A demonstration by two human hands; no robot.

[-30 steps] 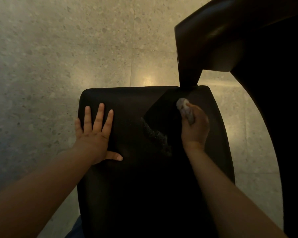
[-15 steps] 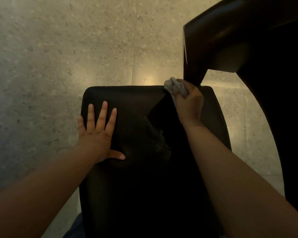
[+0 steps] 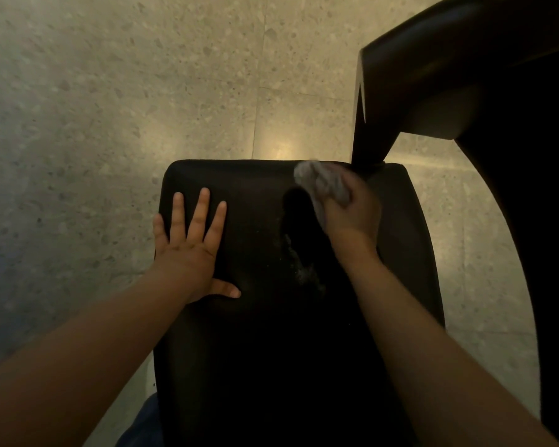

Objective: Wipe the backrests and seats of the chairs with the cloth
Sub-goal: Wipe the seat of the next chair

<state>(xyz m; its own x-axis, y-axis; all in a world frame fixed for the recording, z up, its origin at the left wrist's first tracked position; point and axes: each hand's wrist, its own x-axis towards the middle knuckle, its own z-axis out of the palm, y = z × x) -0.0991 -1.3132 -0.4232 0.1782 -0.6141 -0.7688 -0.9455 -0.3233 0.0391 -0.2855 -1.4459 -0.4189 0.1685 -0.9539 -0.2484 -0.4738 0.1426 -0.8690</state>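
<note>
right hand [image 3: 352, 221] fingers clenched round cloth [image 3: 323, 182], edged back from seat [image 3: 255, 188] far edge | left hand [image 3: 188, 250] flat, fingers straight, unmoved

No legible text, label or number found. The chair [image 3: 271, 350] and cloth [image 3: 318, 181] show none; dim light may hide small marks.

Black chair seat [image 3: 265, 333] with pale speckles at centre; grey cloth [image 3: 323, 180]; beige speckled floor [image 3: 110, 108] beneath seat
</note>
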